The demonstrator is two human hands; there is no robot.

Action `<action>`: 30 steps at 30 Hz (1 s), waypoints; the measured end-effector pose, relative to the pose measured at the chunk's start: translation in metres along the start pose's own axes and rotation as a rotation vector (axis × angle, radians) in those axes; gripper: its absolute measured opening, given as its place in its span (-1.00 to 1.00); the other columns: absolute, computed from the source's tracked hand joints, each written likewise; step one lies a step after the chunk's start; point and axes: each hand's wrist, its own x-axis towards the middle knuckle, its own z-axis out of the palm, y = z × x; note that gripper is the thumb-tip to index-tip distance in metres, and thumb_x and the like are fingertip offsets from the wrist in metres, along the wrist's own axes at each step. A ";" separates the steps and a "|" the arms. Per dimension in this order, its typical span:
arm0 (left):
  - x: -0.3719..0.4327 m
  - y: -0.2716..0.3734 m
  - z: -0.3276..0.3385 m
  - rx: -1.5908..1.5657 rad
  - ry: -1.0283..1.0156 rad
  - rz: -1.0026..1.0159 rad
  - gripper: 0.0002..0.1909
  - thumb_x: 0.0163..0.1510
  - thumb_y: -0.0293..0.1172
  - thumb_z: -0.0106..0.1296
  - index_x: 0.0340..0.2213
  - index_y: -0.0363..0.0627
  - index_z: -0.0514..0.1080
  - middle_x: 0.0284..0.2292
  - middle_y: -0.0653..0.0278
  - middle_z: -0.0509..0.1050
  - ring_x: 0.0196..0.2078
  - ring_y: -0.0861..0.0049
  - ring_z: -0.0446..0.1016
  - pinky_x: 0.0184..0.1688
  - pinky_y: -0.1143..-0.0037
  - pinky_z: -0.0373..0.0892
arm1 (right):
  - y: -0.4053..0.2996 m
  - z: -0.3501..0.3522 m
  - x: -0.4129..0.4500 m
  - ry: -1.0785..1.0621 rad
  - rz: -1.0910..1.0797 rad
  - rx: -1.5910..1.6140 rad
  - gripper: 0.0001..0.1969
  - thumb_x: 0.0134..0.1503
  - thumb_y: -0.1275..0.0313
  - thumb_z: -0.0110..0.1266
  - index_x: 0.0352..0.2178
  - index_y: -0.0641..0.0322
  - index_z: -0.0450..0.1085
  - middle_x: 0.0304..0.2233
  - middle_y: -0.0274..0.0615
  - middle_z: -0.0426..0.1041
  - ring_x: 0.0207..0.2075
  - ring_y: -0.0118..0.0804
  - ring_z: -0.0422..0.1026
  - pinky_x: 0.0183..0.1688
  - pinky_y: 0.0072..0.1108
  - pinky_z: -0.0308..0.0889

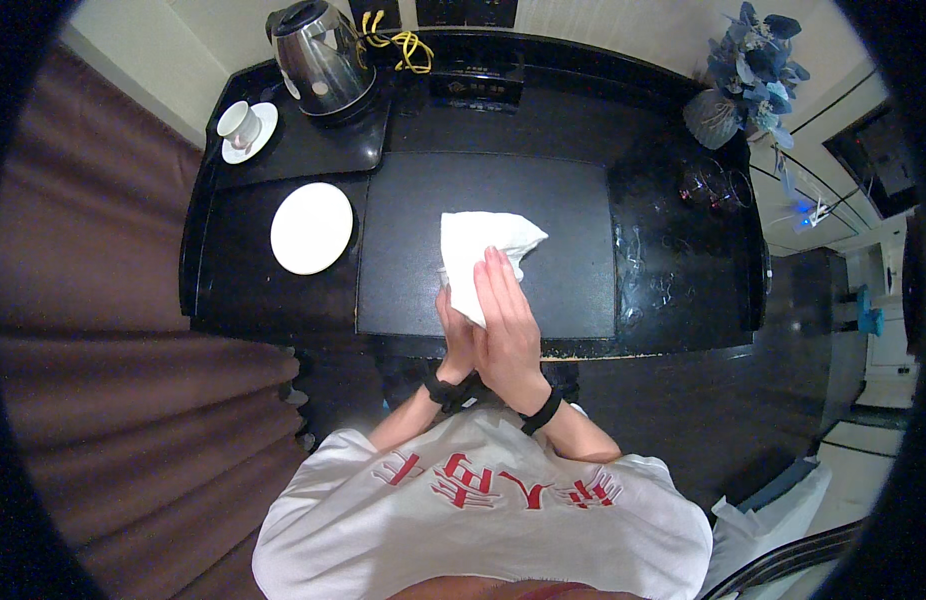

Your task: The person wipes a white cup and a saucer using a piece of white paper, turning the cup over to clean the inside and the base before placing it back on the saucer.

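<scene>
A folded white cloth (pixel 470 247) is held up over a black desk mat (pixel 410 300), its loose corner flaring to the right. My right hand (pixel 506 322) presses flat against the cloth from the right, fingers together and pointing away from me. On the other side, my left hand (pixel 455 337) holds the cloth's lower left edge; its fingers are partly hidden behind the cloth and my right hand. Both wrists wear black bands. To the left of the mat lies a round white plate (pixel 311 229).
A steel electric kettle (pixel 324 60) stands on a black tray (pixel 335 154) beside a white cup (pixel 239 124) on a saucer (pixel 264 124). Yellow cable (pixel 410 52) lies behind. Blue artificial flowers (pixel 763 67) and transparent glassware (pixel 714 187) stand right. Shiny streaks (pixel 634 262) mark the black desk.
</scene>
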 end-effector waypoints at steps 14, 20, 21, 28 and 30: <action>-0.003 -0.030 0.010 -0.546 0.044 -0.275 -0.47 0.27 -0.06 -0.34 0.06 -0.27 0.22 0.01 0.08 0.35 0.03 0.34 0.34 0.14 0.32 0.25 | -0.013 -0.015 -0.042 -0.052 0.040 0.099 -0.37 -0.07 0.69 -0.11 0.14 0.53 0.12 0.17 0.31 0.12 0.23 0.25 0.11 0.23 -0.20 0.08; 0.006 0.024 0.006 -0.382 0.093 -0.029 -0.46 0.14 -0.15 -0.03 0.04 -0.25 0.23 -0.05 0.10 0.35 0.07 0.26 0.24 0.14 0.24 0.12 | -0.007 -0.007 -0.025 0.018 0.027 0.034 -0.40 -0.01 0.64 -0.09 0.14 0.51 0.11 0.18 0.25 0.12 0.24 0.17 0.09 0.27 -0.24 0.05; 0.010 0.044 0.003 -0.673 0.031 -0.159 -0.47 0.16 -0.14 -0.06 0.05 -0.25 0.22 -0.02 0.11 0.34 0.08 0.27 0.24 0.15 0.26 0.12 | -0.005 -0.004 -0.024 0.056 0.014 0.049 -0.41 0.01 0.63 -0.11 0.14 0.52 0.10 0.19 0.26 0.10 0.25 0.18 0.08 0.27 -0.24 0.03; 0.019 0.056 -0.006 -0.837 -0.032 -0.427 -0.46 0.22 -0.08 -0.21 0.09 -0.22 0.16 0.06 0.12 0.30 0.11 0.37 0.28 0.17 0.40 0.16 | 0.002 -0.009 -0.011 0.075 0.105 0.190 -0.51 0.17 0.54 -0.26 0.14 0.53 0.12 0.20 0.29 0.09 0.25 0.24 0.06 0.28 -0.22 -0.04; 0.023 0.055 -0.008 -0.687 0.015 -0.345 -0.45 0.18 -0.12 -0.09 0.08 -0.20 0.12 0.02 0.15 0.29 0.06 0.45 0.29 0.12 0.46 0.18 | 0.002 -0.011 -0.008 0.093 0.129 0.237 -0.52 0.18 0.53 -0.27 0.14 0.54 0.12 0.20 0.29 0.10 0.25 0.23 0.07 0.28 -0.23 -0.04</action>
